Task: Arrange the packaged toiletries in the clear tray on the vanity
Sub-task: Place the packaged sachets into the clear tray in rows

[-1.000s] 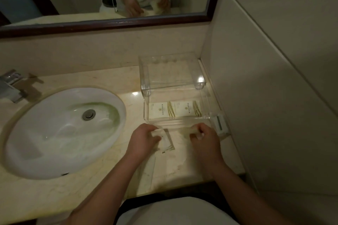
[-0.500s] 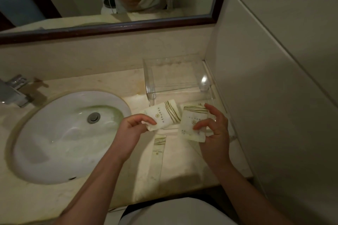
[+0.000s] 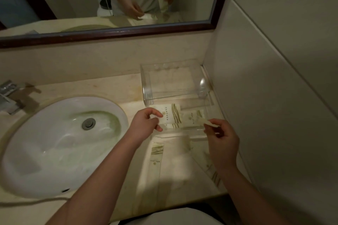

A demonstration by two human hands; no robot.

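Clearly the placing step is in hand: both hands are at the front of the clear acrylic tray [image 3: 208, 103], which sits on the beige marble counter [image 3: 113, 87] in the corner against the tiled wall, just right of the white oval sink [image 3: 60, 144].

The left hand [image 3: 145, 124] pinches the near edge of a white flat sachet with green stripes [image 3: 169, 114], thumb and forefinger closed on it, and the sachet lies over the tray's left front part. Whether it rests fully on the tray floor or is held slightly tilted I cannot tell. The right hand [image 3: 222, 139] grips a second, smaller white sachet [image 3: 193, 118] by a corner between its fingertips; this one lies just beside the first, toward the tray's right. A third striped packet edge shows under the first one, near the front wall.

Two pieces remain outside the tray: a long narrow white packet with a green striped end [image 3: 156, 159] on the counter just before the tray, and another long striped packet [image 3: 210, 166] by the right wrist, partly hidden.

My judgement is that the task is roughly half done. The next move calls for letting both sachets down flat, side by side with printed faces up, releasing them without dragging the one beneath, then reaching back for the long packets.
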